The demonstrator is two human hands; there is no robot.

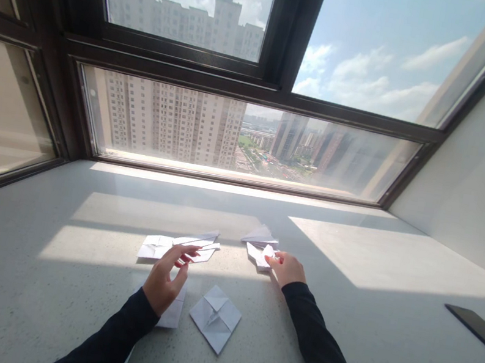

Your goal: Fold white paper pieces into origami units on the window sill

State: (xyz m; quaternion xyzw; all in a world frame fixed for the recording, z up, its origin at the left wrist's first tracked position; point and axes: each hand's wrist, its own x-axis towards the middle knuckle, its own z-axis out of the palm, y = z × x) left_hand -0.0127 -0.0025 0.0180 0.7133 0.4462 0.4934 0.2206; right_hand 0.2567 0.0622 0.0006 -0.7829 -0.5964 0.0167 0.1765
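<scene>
My right hand (pixel 288 268) pinches the edge of a small folded white paper piece (pixel 256 256) on the pale sill. Just behind that piece lies a pointed folded paper (pixel 258 234). My left hand (pixel 168 277) hovers with thumb and fingers apart, holding nothing. Beyond its fingers are a folded paper square (pixel 154 246) and long pointed paper folds (pixel 198 238) resembling paper planes. Another folded sheet (pixel 172 313) is partly hidden under my left wrist. Between my arms a paper square with folded-in corners (pixel 216 318) lies flat, turned like a diamond.
The speckled stone sill (pixel 64 300) runs up to a dark-framed window (pixel 242 183). At the far right sits a flat black object (pixel 473 328), its kind unclear. A white wall (pixel 484 185) bounds the right side. Bands of sunlight cross the sill.
</scene>
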